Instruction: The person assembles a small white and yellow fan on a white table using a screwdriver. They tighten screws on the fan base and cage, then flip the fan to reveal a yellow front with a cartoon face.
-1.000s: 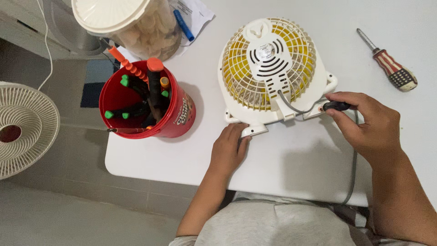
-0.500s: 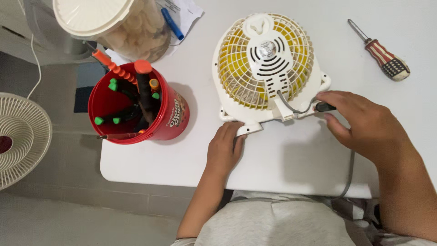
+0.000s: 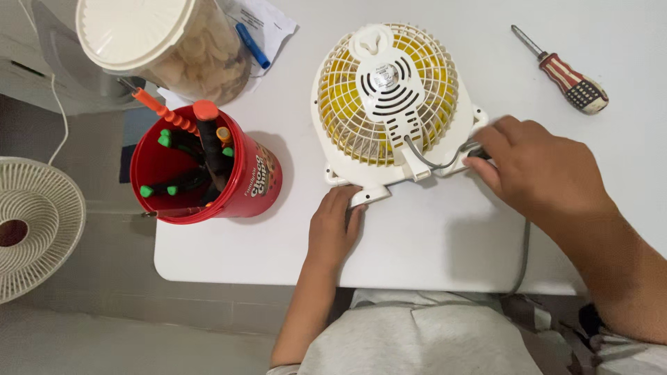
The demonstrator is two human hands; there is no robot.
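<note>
Looking down at a white table (image 3: 431,236), I have both hands on a small fan (image 3: 389,104) that lies face down in front of me, its cream cage showing yellow blades through the bars.

My left hand (image 3: 333,229) lies flat and relaxed on the table, fingers together and stretched forward. The fingertips touch a small cream foot at the near edge of the fan's base. This hand grips nothing; it only presses against the foot.

My right hand (image 3: 538,173) sits at the fan's near right corner, palm down, fingers curled in toward the base. Thumb and fingertips pinch a small dark part (image 3: 479,153) where a grey cord (image 3: 434,161) comes off the back of the fan. The hand covers most of that part, so I cannot tell what it is. More grey cable runs from under my right wrist toward me and drops over the table's near edge.

Beyond my right hand, well apart from it, a screwdriver (image 3: 566,76) with a red, white and dark patterned handle lies on the table.

To the left of my left hand stands a red tub (image 3: 243,187) holding tools with orange and green handles. Beyond the tub, further from me, is a clear jar with a cream lid (image 3: 132,31), and beside it a blue pen (image 3: 251,45) on some papers.

Off the table, far to my left, the round cream grille (image 3: 35,226) of another fan rests on the floor.
</note>
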